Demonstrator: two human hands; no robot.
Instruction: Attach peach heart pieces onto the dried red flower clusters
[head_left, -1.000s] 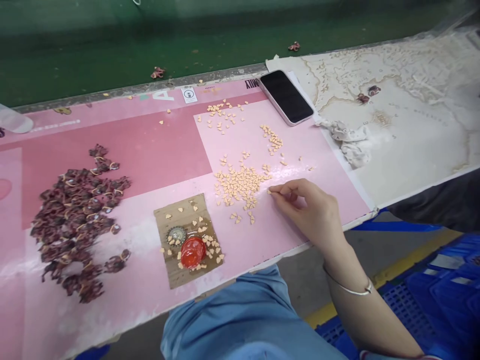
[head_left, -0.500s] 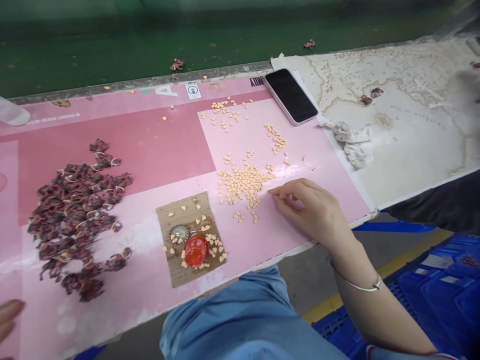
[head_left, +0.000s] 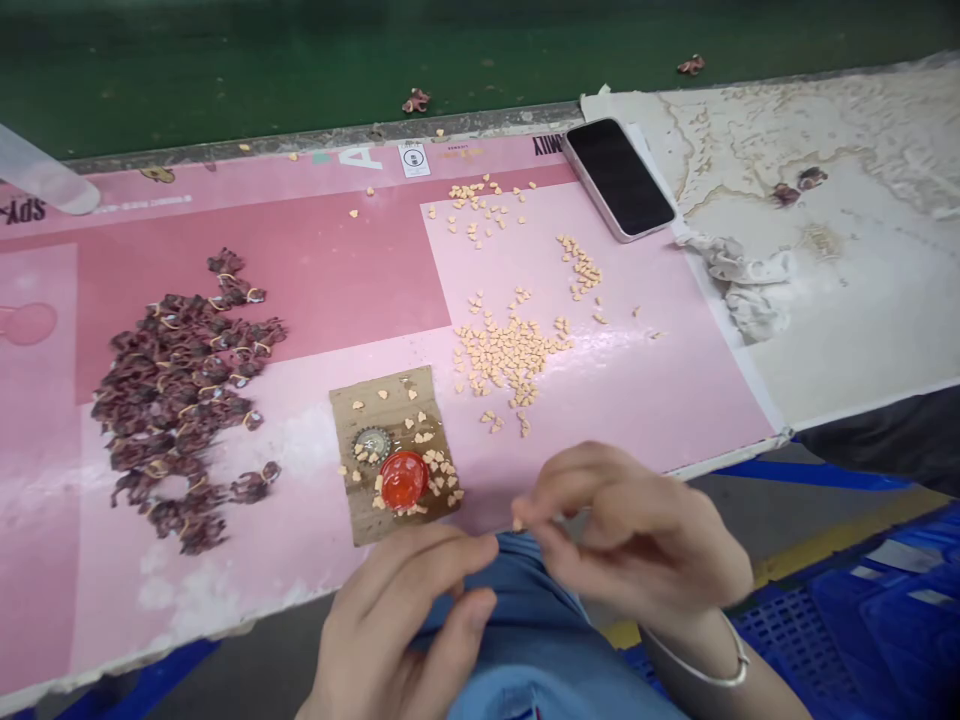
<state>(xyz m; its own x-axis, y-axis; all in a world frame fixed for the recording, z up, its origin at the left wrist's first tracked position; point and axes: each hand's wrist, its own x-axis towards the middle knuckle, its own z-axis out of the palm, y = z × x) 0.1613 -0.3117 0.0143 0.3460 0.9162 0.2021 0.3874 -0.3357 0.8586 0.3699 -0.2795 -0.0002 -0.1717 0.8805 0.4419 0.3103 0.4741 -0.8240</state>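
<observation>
Pinching a tan chip (head_left: pixel 517 524) in the right hand (head_left: pixel 637 535), lower centre of the frame; parting thumb and fingers of the left hand (head_left: pixel 405 610) nearby. Could drop it off the tabletop (head_left: pixel 622 400) onto blue clothing (head_left: pixel 525 650) through too light a pinch.

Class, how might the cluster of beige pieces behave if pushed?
The cluster of beige pieces would probably scatter, since it looks loose, with strays around it. Each piece looks tiny, so likely light; angular outlines suggest sliding rather than rolling.
</observation>
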